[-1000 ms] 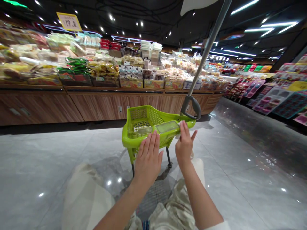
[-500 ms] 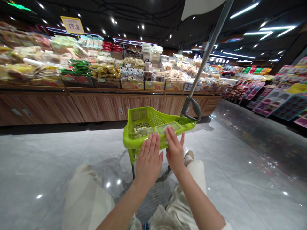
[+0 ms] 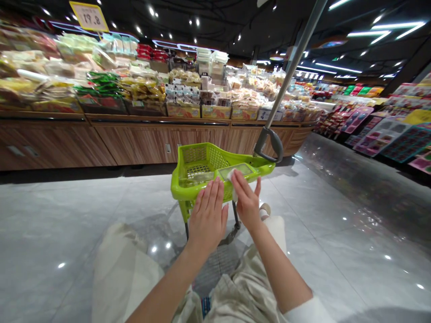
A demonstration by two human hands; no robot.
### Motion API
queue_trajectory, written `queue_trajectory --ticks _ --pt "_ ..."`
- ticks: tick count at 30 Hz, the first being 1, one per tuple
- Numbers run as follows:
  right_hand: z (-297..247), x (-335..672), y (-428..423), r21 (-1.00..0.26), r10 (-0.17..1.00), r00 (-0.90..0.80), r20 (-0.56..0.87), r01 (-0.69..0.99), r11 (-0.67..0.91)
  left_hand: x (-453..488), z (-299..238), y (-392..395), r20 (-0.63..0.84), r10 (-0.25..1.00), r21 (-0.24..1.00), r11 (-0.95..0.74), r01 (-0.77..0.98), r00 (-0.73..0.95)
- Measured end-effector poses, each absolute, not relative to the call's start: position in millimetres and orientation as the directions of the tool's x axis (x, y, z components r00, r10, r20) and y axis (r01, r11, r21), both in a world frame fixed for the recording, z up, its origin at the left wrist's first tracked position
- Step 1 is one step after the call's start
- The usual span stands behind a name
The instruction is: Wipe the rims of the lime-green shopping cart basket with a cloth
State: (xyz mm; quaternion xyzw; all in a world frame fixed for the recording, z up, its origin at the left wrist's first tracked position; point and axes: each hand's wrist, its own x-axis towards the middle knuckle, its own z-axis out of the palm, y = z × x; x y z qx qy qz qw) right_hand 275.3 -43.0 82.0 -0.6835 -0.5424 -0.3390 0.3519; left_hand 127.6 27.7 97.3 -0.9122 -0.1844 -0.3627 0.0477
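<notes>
The person sits with knees apart before a lime-green basket trolley [image 3: 183, 193], which stands on the glossy floor [image 3: 77, 224] just in front of a wood-fronted counter [image 3: 198, 137]. The left hand [image 3: 207, 215] lies flat and empty, fingers straight and together, its fingertips at the trolley's near rim. Just beside it, the right hand [image 3: 247, 197] holds a white wipe [image 3: 235, 195] under its fingers against the clear-topped panel [image 3: 247, 169] on that rim; whether it is tissue or cloth is hard to say from here. A grey loop handle [image 3: 276, 144] and slanting metal pole [image 3: 291, 72] rise at the trolley's right end.
</notes>
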Motion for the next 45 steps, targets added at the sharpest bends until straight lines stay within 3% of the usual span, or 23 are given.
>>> queue_trajectory --ticks 5,6,10,12,15,16,19,21,23,26,27,30,32,37,42,45 --pt "79.4 289.1 -38.8 -0.411 0.201 0.486 0.850 0.852 -0.324 131.4 96.1 24.5 0.679 0.310 0.055 -0.925 0.375 0.665" --pt "78.9 284.5 -36.1 -0.404 0.216 0.475 0.853 0.863 -0.304 132.5 95.8 23.8 0.684 0.316 0.060 -0.922 0.382 0.657" --pt "80.1 276.8 -33.4 -0.172 0.489 0.205 0.848 0.979 -0.111 133.8 95.6 24.3 0.681 0.319 0.062 -0.922 0.382 0.659" --pt "82.3 289.1 -37.3 -0.204 0.435 0.251 0.865 0.967 -0.153 133.3 95.9 25.4 0.673 0.317 0.060 -0.924 0.378 0.668" --pt "86.9 301.4 -41.7 -0.383 0.230 0.449 0.864 0.880 -0.280 133.4 95.9 25.9 0.672 0.330 0.069 -0.920 0.387 0.663" --pt "88.4 299.0 -42.1 -0.378 0.250 0.444 0.860 0.885 -0.272 133.7 95.7 25.9 0.674 0.333 0.073 -0.918 0.389 0.659" --pt "91.6 282.8 -42.6 -0.177 0.514 0.211 0.831 0.977 -0.116 134.2 95.1 26.0 0.682 0.333 0.073 -0.917 0.392 0.651" --pt "91.8 280.2 -43.7 -0.114 0.585 0.131 0.800 0.991 -0.067 134.1 95.2 26.2 0.681 0.326 0.069 -0.920 0.386 0.655" --pt "90.3 287.2 -43.8 -0.205 0.487 0.267 0.831 0.962 -0.178 134.1 95.6 26.1 0.676 0.321 0.069 -0.923 0.378 0.663" --pt "87.3 292.4 -38.5 -0.395 0.237 0.477 0.846 0.861 -0.321 135.2 96.1 24.9 0.679 0.329 0.082 -0.922 0.378 0.656" --pt "86.9 289.3 -35.9 -0.388 0.239 0.467 0.851 0.868 -0.311 135.7 96.0 24.5 0.684 0.329 0.084 -0.922 0.378 0.651" --pt "87.7 278.2 -33.0 -0.171 0.480 0.220 0.849 0.975 -0.145 135.4 95.7 24.6 0.702 0.312 0.070 -0.925 0.374 0.640" --pt "89.0 282.9 -37.6 -0.093 0.561 0.134 0.817 0.990 -0.102 133.9 95.8 25.3 0.699 0.305 0.060 -0.927 0.371 0.647" --pt "89.8 303.5 -47.6 -0.323 0.298 0.426 0.854 0.884 -0.338 132.7 95.2 24.7 0.689 0.325 0.076 -0.921 0.381 0.648" --pt "96.3 272.5 -46.7 -0.051 0.602 0.072 0.795 0.997 -0.052 132.9 94.8 24.3 0.696 0.327 0.068 -0.916 0.395 0.639" --pt "99.0 282.2 -52.6 -0.110 0.589 0.175 0.789 0.983 -0.145 130.9 96.6 24.8 0.674 0.328 0.063 -0.918 0.392 0.662"
